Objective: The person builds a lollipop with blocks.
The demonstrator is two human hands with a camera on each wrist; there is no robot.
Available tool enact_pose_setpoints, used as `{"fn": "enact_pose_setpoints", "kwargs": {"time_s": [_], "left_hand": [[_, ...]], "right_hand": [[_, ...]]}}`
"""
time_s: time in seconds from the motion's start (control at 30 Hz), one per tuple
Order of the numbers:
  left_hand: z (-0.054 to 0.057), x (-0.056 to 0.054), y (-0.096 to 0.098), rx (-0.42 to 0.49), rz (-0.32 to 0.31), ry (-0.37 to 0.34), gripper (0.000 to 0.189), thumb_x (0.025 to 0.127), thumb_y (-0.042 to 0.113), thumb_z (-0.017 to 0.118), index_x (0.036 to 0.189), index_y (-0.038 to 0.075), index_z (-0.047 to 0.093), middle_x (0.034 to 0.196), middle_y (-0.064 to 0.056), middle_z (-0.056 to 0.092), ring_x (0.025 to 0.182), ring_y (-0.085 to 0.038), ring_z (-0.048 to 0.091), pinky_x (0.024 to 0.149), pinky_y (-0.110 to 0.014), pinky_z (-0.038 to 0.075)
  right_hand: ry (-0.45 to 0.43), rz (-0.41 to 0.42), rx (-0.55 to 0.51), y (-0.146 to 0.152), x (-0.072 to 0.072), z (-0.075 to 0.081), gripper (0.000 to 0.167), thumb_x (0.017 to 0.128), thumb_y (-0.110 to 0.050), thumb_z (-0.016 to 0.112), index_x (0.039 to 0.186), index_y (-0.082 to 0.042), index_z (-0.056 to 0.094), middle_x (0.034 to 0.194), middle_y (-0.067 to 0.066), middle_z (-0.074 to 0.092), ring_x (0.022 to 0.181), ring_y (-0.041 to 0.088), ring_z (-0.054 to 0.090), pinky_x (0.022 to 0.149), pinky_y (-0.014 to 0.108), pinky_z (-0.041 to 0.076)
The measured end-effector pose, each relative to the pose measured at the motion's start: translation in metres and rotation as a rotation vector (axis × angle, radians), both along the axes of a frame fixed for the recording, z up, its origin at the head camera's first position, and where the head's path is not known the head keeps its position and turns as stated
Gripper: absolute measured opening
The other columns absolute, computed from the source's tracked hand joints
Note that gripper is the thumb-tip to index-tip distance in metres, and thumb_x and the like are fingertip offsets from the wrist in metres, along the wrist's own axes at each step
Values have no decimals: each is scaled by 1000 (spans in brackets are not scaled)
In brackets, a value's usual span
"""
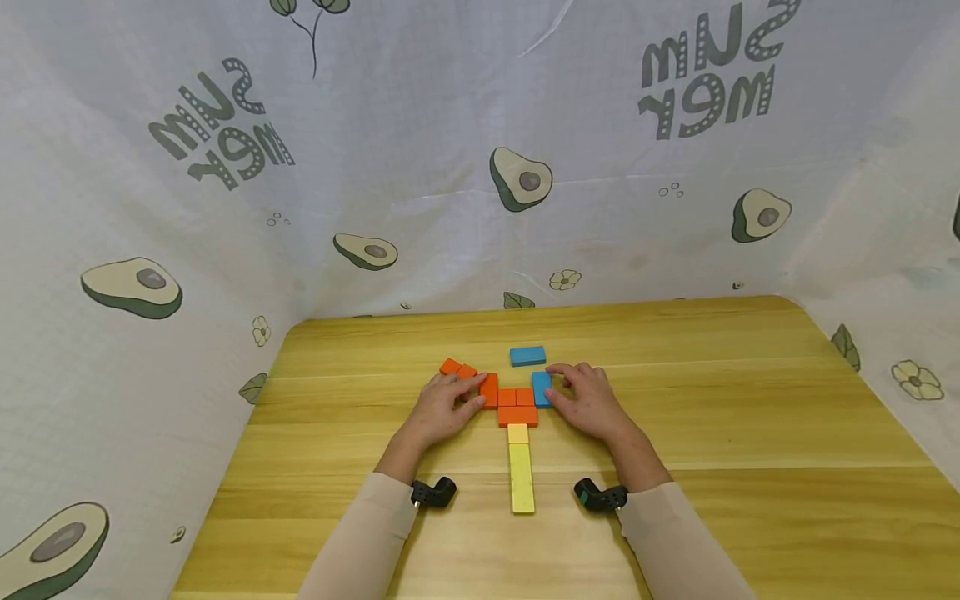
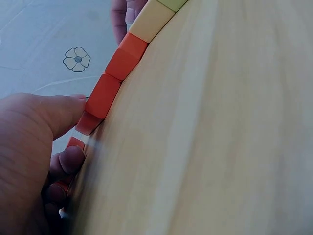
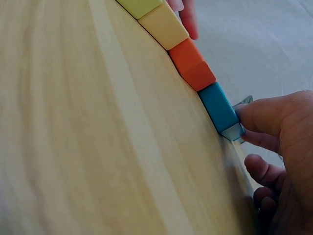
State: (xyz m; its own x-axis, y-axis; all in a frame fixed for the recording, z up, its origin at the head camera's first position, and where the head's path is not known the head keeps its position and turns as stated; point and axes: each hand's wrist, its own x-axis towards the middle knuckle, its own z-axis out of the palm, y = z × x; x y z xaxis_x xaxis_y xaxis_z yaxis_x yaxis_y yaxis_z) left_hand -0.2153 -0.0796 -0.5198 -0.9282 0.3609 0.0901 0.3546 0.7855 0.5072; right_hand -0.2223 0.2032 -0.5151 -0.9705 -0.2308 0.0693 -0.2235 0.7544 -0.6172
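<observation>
My left hand (image 1: 447,406) has its thumb and index finger at the outer side of an upright-lying orange-red block (image 1: 488,391), holding it by its far and near ends. On the other side, my right hand (image 1: 590,402) holds a blue block (image 1: 542,390) likewise, thumb (image 3: 261,115) against its side. Between them lie two small orange-red blocks (image 1: 516,397) above a wider orange-red block (image 1: 517,416). A pale yellow block (image 1: 518,433) and a long yellow-green block (image 1: 521,477) continue in a line toward me.
Another blue block (image 1: 528,356) lies farther back, behind the right-hand blue one. Two small orange-red blocks (image 1: 458,368) sit just beyond my left fingers, partly covered. All rest on the wooden table (image 1: 712,400), with a patterned cloth (image 1: 450,208) hanging around it.
</observation>
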Motion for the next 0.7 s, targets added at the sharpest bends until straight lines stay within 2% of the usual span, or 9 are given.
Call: {"fn": "enact_pose_setpoints", "kwargs": {"time_s": [0.7], "left_hand": [[-4,1,0,45,27,21,47,102,44,60,147,29,58,86,7,52,81,-12,39,80,-31,33]], "right_hand": [[-2,-3,0,0,0,0,42,98,-28,67,138,-13,62,105,12,56,102,31,43,82,40,36]]}}
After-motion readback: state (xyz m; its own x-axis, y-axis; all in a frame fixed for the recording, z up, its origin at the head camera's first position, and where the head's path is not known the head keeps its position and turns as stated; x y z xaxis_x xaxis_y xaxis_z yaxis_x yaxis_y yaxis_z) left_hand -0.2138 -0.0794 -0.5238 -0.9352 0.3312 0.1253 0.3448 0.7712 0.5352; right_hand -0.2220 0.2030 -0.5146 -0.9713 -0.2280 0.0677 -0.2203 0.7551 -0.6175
